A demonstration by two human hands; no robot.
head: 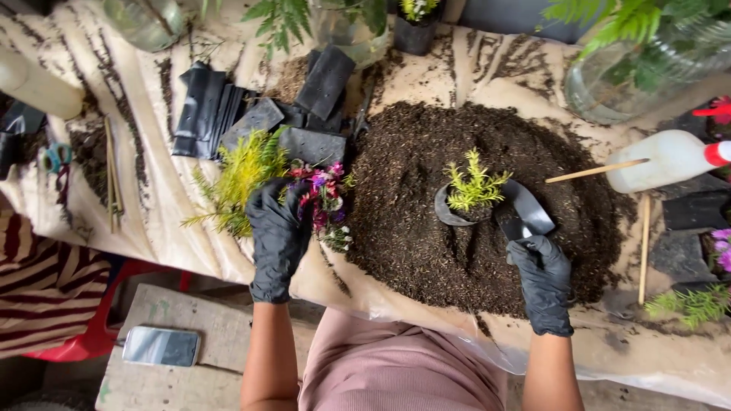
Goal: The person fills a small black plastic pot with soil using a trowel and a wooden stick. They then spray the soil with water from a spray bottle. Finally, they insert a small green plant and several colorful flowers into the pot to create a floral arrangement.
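Potting stage. A small yellow-green seedling (474,186) stands upright in a black plastic nursery bag (455,213), its mouth folded open, set into the top of a mound of dark potting soil (426,251) heaped on the worktop (152,99), which is covered by a pale sheet. The right hand (542,278), in a black glove, has its grip clenched on the handle of a black scoop (524,213); the scoop's blade lies just beside the bag, on its right. The left hand (278,228), also gloved in black, grasps the stems of a bunch of plants (266,179): feathery yellow-green foliage to the left, small red and purple leaves to the right, held low over the worktop to the left of the mound.

Judged from this arrangement, the step in hand is filling soil around the seedling in its bag. The next move calls for a loaded scoop tipped at the bag's open rim without bending the shoot.

Behind the mound lie flat empty black bags (228,114); a white spray bottle (670,160) and thin wooden sticks (594,171) lie to the right. A phone (161,346) rests on a wooden board below the worktop.
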